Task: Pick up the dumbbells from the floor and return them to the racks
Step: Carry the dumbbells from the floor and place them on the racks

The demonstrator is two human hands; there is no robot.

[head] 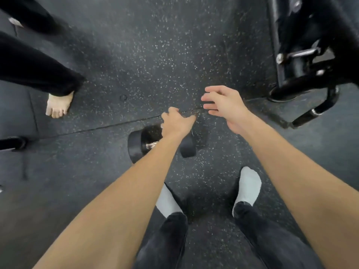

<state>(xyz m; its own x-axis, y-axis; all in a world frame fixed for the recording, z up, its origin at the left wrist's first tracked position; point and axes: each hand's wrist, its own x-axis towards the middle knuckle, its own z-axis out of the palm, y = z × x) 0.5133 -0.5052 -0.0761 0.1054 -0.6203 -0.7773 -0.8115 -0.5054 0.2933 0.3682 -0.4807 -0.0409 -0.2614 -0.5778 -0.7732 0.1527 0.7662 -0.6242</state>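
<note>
A black dumbbell (136, 145) with a metal handle lies on the speckled rubber floor (147, 55), just ahead of my feet. My left forearm crosses over its handle and hides the middle of it. Past the handle, my left hand (175, 123) hovers with its fingers loosely curled downward and its thumb stuck out, holding nothing. Up and to the right of the dumbbell is my right hand (223, 105), fingers spread and empty. No rack shows in the head view.
Another person's bare foot (58, 105) and black trouser legs stand at the left. A black gym machine (303, 65) with a curved handle fills the upper right. A black bar end (11, 143) pokes in at the left edge. My socked feet (248, 187) are below.
</note>
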